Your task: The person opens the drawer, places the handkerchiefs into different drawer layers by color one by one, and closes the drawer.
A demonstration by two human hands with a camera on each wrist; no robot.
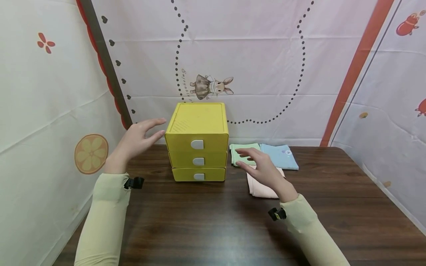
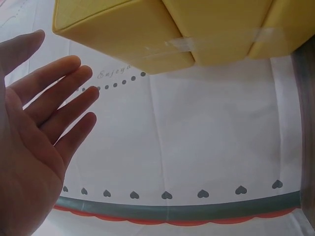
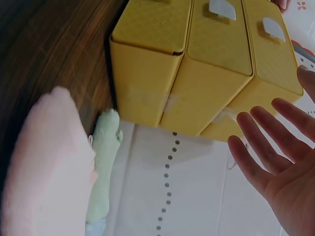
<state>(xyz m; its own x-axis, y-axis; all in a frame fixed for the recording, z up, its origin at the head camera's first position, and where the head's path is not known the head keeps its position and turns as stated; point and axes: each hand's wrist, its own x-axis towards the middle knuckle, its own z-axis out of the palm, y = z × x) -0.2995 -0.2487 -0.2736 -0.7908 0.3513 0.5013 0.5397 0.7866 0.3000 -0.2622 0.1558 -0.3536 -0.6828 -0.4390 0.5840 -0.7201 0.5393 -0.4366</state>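
A white printed backdrop [image 1: 239,55] hangs beyond the far edge of a dark wooden table [image 1: 199,221]. Against it, at the far side and left of the table's middle, stands a yellow three-drawer unit [image 1: 198,127], upright, its drawers closed. The person's left hand [image 1: 134,138] hovers just left of the unit, fingers loosely extended, thumb apart, with hold of nothing; the left wrist view shows a gap between them. The right hand [image 1: 263,170], also holding nothing, hangs to the unit's right, fingers spread and slightly bent. Beneath and beyond it lie three folded cloths: pink [image 1: 261,187] nearest, blue [image 1: 281,157] far right, green [image 1: 244,146] beside the unit. Smallest are the drawers' white tabs [image 1: 198,161]
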